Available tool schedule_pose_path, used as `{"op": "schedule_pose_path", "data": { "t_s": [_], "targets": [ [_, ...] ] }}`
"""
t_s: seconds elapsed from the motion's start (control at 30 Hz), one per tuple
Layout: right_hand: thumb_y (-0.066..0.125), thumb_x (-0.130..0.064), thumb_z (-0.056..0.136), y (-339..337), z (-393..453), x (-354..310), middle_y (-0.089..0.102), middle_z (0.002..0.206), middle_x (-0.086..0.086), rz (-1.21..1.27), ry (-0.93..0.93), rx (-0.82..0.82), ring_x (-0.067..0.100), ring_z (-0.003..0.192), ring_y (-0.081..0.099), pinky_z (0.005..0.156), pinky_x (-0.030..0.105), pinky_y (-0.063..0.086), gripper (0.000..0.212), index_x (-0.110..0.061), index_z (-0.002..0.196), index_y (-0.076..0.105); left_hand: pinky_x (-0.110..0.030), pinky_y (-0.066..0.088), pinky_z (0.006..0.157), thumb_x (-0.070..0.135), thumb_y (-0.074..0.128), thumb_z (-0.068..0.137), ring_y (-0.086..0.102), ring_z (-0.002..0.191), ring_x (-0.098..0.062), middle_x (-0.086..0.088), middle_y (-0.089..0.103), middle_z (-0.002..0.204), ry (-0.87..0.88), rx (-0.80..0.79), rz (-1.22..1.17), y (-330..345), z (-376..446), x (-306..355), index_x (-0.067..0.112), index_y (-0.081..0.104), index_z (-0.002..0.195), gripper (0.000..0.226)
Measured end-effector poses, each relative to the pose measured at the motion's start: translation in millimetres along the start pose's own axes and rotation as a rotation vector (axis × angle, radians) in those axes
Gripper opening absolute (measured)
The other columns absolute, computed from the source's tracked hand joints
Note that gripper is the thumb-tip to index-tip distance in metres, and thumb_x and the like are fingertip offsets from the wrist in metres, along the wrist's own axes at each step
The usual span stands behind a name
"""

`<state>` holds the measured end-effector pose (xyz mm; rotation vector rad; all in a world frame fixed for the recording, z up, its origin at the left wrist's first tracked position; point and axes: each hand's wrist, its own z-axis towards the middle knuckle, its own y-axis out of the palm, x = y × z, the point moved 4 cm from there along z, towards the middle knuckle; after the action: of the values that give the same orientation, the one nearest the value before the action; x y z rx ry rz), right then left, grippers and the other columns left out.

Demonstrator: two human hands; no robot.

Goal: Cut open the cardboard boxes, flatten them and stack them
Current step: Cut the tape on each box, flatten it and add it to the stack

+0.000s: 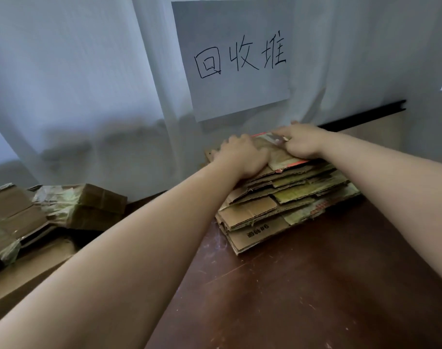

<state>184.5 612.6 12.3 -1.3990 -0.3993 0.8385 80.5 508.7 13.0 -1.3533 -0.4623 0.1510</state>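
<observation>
1. The left hand [242, 156] lies palm-down on top of the stack of flattened cardboard [283, 197]. Its fingers reach over the far left edge of the top sheet; their tips are hidden behind the hand, so whether they curl under that edge or simply press down cannot be told.
2. The right hand [303, 142] rests on the far right part of the same top sheet [281, 157], a worn piece with a red-orange border. Its fingers are bent, and something thin and grey-white — the utility knife [278, 138], as far as the blur allows — shows under the thumb side of the hand, lying against the cardboard. The grasp itself is not sharp enough to describe further.
3. The stack sits on the brown table [315, 285], at its back edge, close to the white curtain [89, 84]. Its sheets are ragged and offset, with torn tape on several and dark print on the lowest front piece.
4. To the left, off the table and lower, are uncut cardboard boxes [99, 205] — taped shut, some tape peeling, piled loosely over larger cardboard. Nothing can be seen inside them.
5. A white paper sign [235, 59] with handwritten characters hangs on the curtain just above the stack.
</observation>
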Motion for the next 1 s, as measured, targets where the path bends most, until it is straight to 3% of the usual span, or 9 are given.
{"op": "schedule_pose_path", "data": {
  "t_s": [0.1, 0.17, 0.63, 0.8, 0.9, 1.0],
  "targets": [
    [0.04, -0.027, 0.101, 32.2, -7.1, 8.8, 0.047, 0.14, 0.016, 0.026, 0.013, -0.044, 0.032, 0.13, 0.041, 0.102, 0.032, 0.033, 0.035, -0.008, 0.128, 0.055, -0.061, 0.008, 0.115, 0.052, 0.022, 0.096, 0.005, 0.147, -0.036, -0.011, 0.009, 0.161, 0.022, -0.138, 0.156, 43.3, -4.0, -6.1, 0.017, 0.018, 0.153, 0.066],
    [0.041, -0.028, 0.1, 51.8, -10.1, 14.3, 0.047, 0.139, 0.019, 0.019, 0.018, -0.029, 0.034, 0.128, 0.041, 0.103, 0.036, 0.035, 0.034, -0.008, 0.124, 0.056, -0.06, 0.005, 0.115, 0.053, 0.016, 0.097, -0.001, 0.148, -0.034, -0.008, 0.003, 0.162, 0.039, -0.14, 0.171, 63.2, -5.7, -11.9, 0.021, 0.012, 0.155, 0.065],
    [0.045, -0.039, 0.096, 56.9, -11.6, 21.3, 0.05, 0.138, 0.003, -0.02, 0.008, 0.11, 0.03, 0.124, 0.047, 0.1, 0.043, 0.04, 0.038, -0.027, 0.132, 0.05, -0.061, 0.007, 0.115, 0.049, 0.016, 0.096, 0.003, 0.148, -0.035, -0.012, 0.006, 0.162, -0.016, -0.043, 0.135, 75.1, -17.8, -9.1, 0.017, 0.015, 0.154, 0.066],
    [0.047, -0.025, 0.094, 53.0, -29.6, 20.0, 0.055, 0.119, 0.01, -0.128, 0.059, 0.385, 0.032, 0.112, 0.043, 0.092, 0.041, 0.038, 0.029, -0.013, 0.117, 0.058, -0.057, 0.02, 0.113, 0.051, 0.027, 0.094, 0.02, 0.143, -0.034, -0.013, 0.029, 0.155, -0.004, 0.094, 0.063, 67.0, -24.4, -9.0, 0.008, 0.033, 0.144, 0.065],
    [0.048, -0.028, 0.095, 45.8, -37.2, 21.5, 0.06, 0.107, 0.012, -0.024, 0.044, 0.327, 0.034, 0.102, 0.05, 0.084, 0.04, 0.045, 0.024, -0.011, 0.105, 0.062, -0.049, 0.032, 0.106, 0.053, 0.03, 0.096, 0.034, 0.129, -0.036, -0.017, 0.039, 0.141, -0.003, 0.107, 0.06, 53.8, -27.0, -10.1, 0.012, 0.046, 0.137, 0.061],
    [0.047, -0.028, 0.095, 30.7, -38.0, 16.1, 0.06, 0.105, 0.021, 0.017, 0.047, 0.213, 0.039, 0.098, 0.055, 0.077, 0.037, 0.044, 0.025, -0.011, 0.106, 0.062, -0.046, 0.035, 0.106, 0.056, 0.03, 0.097, 0.036, 0.127, -0.038, -0.02, 0.04, 0.138, -0.008, 0.044, -0.003, 35.7, -19.9, -13.0, 0.014, 0.052, 0.134, 0.061]
  ]
}}
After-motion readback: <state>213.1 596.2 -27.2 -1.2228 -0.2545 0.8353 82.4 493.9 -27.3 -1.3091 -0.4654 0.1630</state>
